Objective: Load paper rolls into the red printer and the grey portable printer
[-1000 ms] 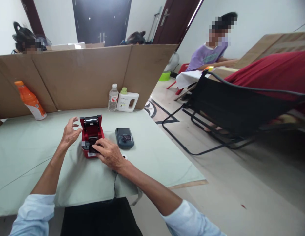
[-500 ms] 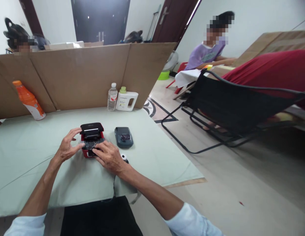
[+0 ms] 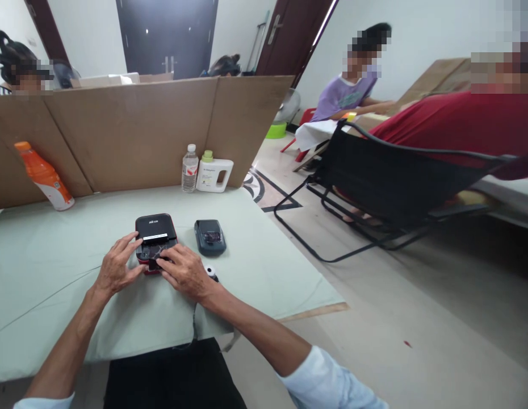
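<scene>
Cardboard panel point(image 3: 132, 136): brown and creased, it stands along the far side of the table in front of you.
Tablecloth point(image 3: 268, 272): pale green, beneath everything your hands work on.
Device lid point(image 3: 153, 225): black, with small pale lettering near its far edge, too small for you to read here; a white strip crosses its near edge.
White jug point(image 3: 214, 175): green cap, dark print on its side too small to make out.
Clear bottle point(image 3: 189, 170): just left of the jug, white cap, red-and-white label, wording unreadable.
Orange bottle point(image 3: 45, 176): tilted against the panel at your far left, its lower part white with a small dark patch.
Red-and-black device point(image 3: 153, 247): on the cloth between your two hands, lid side away from you.
Left hand point(image 3: 113, 268): thumb and fingers wide apart, fingertips at the device's left edge, thumb by its near left corner.
Right hand point(image 3: 185, 274): fingers bent close together over the near right part of the device; you cannot tell whether they grip anything.
Dark handheld unit point(image 3: 210, 237): lying to the device's right, apart from it.
White roll point(image 3: 210, 271): just beyond your right wrist, partly hidden.
</scene>
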A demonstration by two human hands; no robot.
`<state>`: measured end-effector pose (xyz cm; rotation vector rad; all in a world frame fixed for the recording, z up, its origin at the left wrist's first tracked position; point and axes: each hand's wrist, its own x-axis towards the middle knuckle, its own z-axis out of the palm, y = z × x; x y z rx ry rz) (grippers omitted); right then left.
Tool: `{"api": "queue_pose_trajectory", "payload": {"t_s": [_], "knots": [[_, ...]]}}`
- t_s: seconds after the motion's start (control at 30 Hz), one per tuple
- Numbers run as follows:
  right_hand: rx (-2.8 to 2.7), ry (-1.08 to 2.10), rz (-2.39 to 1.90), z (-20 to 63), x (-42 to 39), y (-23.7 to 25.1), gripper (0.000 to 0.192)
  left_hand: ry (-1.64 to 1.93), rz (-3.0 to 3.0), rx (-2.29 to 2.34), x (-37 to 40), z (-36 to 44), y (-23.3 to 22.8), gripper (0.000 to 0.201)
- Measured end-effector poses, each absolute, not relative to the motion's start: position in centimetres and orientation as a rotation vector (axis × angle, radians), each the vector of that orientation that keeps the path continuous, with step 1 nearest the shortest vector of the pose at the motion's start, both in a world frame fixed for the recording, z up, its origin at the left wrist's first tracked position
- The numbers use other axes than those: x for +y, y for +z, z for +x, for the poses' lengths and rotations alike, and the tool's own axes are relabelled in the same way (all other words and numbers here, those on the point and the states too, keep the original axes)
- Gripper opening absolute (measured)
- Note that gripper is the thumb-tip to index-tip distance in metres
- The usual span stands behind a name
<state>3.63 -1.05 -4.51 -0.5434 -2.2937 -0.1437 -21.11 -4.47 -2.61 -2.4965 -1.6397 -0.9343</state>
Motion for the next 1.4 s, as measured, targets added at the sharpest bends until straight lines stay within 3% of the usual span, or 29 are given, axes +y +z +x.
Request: {"api": "queue_pose_trajectory", "payload": {"t_s": [0.23,0.47,0.87,1.4], "knots": [[-2.330,-0.036,-0.562,3.6,-1.0,-4.4,0.016,-0.898,-2.443,-1.623,-4.6,-21.1,-3.6,0.059],[-2.308,0.078,-0.747,4.4,-0.1,-4.0,0.055,-0.867,-2.374,-1.661,-4.6,-21.2,-4.3,0.059],[-2.378,0.149,-0.838,4.2,0.1,-4.4,0.061,-0.860,-2.357,-1.768,-4.9,-20.8,-4.5,0.056],[-2.393,0.146,-0.866,4.6,0.0,-5.1,0.070,-0.753,-2.336,-1.841,-4.9,-20.4,-4.1,0.065]]}}
